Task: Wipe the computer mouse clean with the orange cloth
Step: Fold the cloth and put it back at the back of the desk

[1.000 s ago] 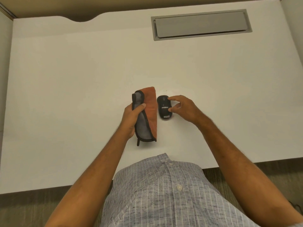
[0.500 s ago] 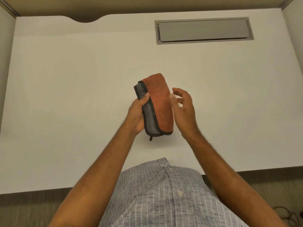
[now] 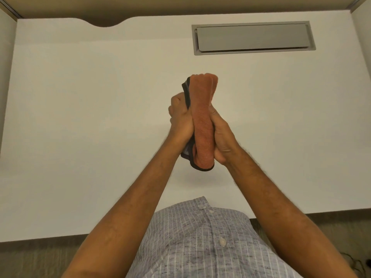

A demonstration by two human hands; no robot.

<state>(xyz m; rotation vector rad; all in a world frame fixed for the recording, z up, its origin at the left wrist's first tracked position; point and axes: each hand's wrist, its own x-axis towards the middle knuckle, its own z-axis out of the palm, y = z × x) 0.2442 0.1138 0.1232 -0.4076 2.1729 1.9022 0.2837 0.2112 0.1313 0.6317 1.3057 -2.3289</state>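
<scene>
Raised hands [image 3: 181,119] around orange cloth [image 3: 202,121]

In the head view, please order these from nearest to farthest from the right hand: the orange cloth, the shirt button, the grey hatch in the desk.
From the right hand:
1. Orange cloth, pressed between both hands, touching it.
2. Shirt button, below, on the person's chest.
3. Grey hatch, far edge of the desk, upper right.

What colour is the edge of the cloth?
Black trim runs round the orange cloth; the head view shows it.

Mouse hidden behind orange cloth [image 3: 202,121]
</scene>
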